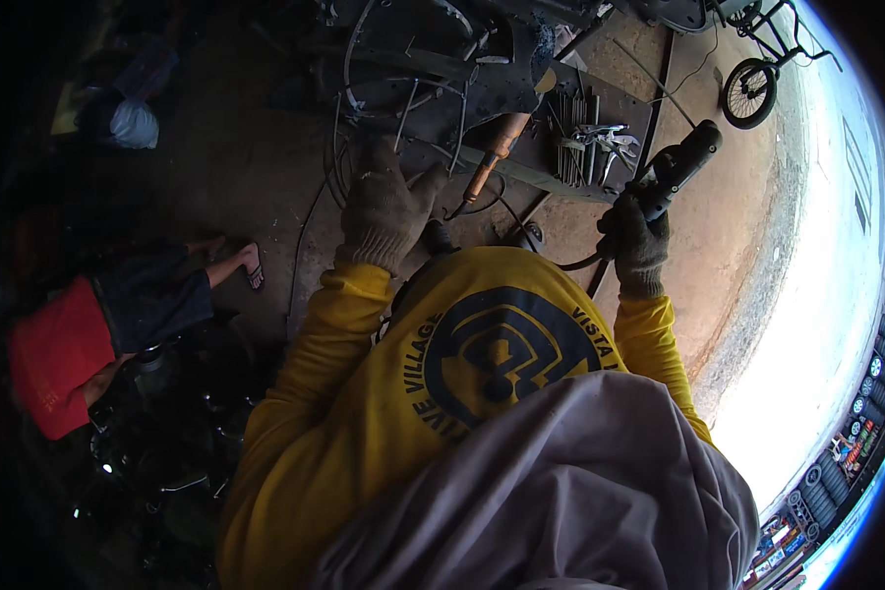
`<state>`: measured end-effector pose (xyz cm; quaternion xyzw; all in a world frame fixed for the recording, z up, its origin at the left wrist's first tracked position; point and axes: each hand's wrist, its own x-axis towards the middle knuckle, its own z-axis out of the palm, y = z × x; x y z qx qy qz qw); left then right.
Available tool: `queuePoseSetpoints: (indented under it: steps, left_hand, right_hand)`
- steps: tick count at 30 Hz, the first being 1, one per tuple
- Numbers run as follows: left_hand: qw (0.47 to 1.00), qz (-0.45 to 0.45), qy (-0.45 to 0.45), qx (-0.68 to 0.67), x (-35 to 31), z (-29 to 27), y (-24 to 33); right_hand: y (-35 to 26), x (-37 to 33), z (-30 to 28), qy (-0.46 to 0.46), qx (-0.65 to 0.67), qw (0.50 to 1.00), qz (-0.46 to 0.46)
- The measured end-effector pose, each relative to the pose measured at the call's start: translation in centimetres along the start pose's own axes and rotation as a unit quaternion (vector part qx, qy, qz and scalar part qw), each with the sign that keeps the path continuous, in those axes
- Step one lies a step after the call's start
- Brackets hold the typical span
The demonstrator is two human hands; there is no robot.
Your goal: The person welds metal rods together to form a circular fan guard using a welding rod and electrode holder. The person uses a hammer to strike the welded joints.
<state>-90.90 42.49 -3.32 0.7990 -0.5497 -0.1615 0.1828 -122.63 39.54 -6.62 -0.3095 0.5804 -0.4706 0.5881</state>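
My right hand (641, 241), in a dark knitted glove, is closed around the black handle of a welding electrode holder (680, 169). A thin welding rod (654, 81) sticks out of its head toward the upper left, and its cable runs down from the hand. My left hand (383, 202), in a grey-brown glove, is at the near side of a frame of bent metal rods (349, 74). Its thumb is spread away from the fingers, whose tips are dim against the rods. An orange power tool (497, 152) with a cord lies on the bench just right of that hand.
Several straight rods (566, 143) and locking pliers (610, 145) rest on the dark metal bench (627, 110). A small bicycle (750, 93) stands at the upper right. At left a person in a red shirt (64, 344) bends down near dark machinery. Cables cross the floor.
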Motion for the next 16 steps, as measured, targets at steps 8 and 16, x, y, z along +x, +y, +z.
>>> queuePoseSetpoints:
  steps: [8, 16]
  left_hand:
    - [0.996, -0.026, -0.067, -0.045, 3.0, -0.9, 0.3]
    - [0.99, -0.079, -0.06, -0.095, 3.1, 0.0, 1.4]
  right_hand:
    - [1.6, 1.6, -0.5, -0.042, -0.003, 0.998, 0.045]
    - [-0.2, 4.2, 6.6, -0.25, 0.075, 0.962, 0.084]
